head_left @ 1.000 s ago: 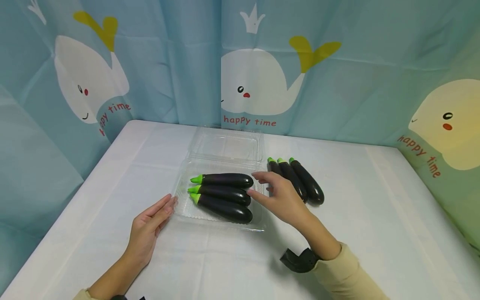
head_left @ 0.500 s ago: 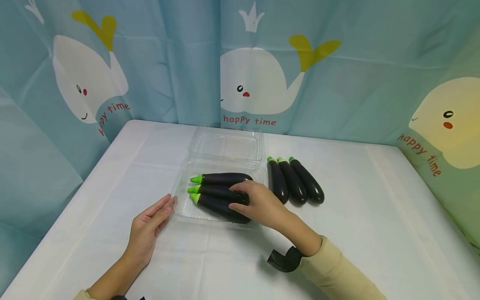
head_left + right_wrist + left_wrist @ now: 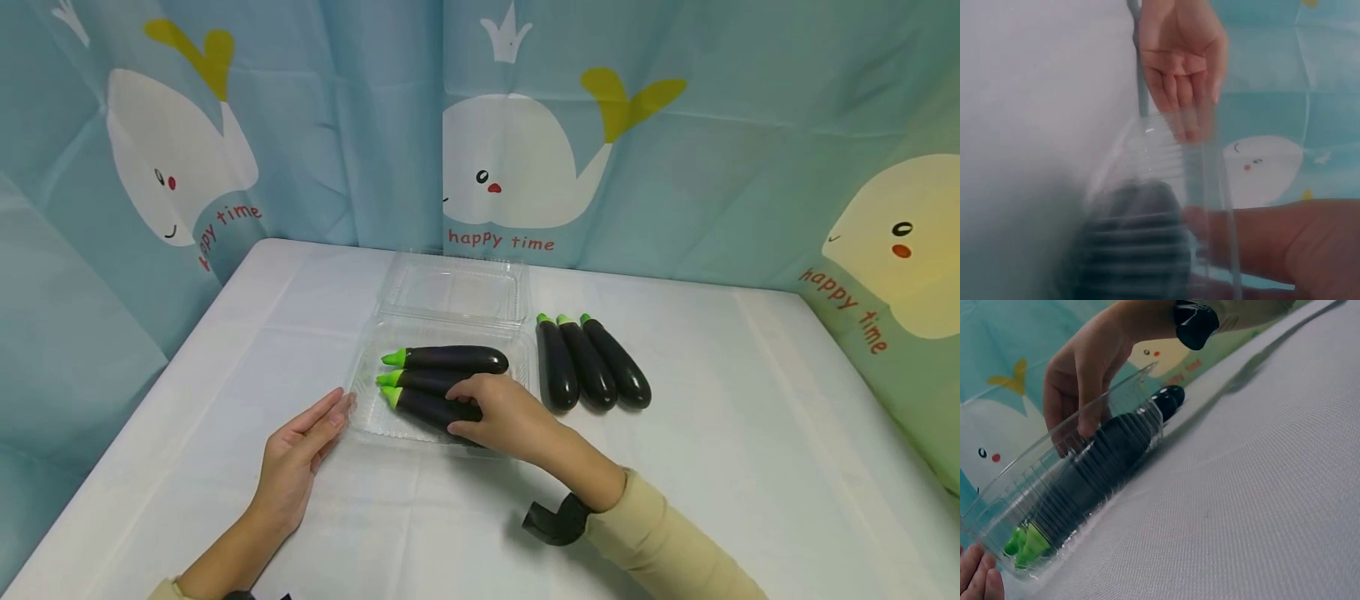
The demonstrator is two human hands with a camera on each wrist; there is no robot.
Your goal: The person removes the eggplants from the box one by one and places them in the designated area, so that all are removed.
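Observation:
A clear plastic clamshell box (image 3: pixel 367 423) lies with its lid folded back. Inside it are three black eggplants with green stems, side by side: a rear eggplant (image 3: pixel 457 359), a middle eggplant (image 3: pixel 423 381) and a front eggplant (image 3: pixel 427 407). My right hand (image 3: pixel 510 421) reaches into the box and grips the front eggplant, thumb on the near side and fingers on the far side. That eggplant's thick end is hidden under the hand. My left hand (image 3: pixel 296 458) touches the box's left wall with straight fingers, as the right wrist view also shows.
Three more eggplants (image 3: pixel 594 364) lie on the white tablecloth (image 3: pixel 735 458), right of the box. The lid (image 3: pixel 453 287) rests flat behind it. A blue curtain (image 3: pixel 360 125) with whale prints hangs along the table's back and sides.
My right hand has moved left and down from the box's right edge onto the front eggplant, uncovering the eggplants on the right. The left hand and box stay in place.

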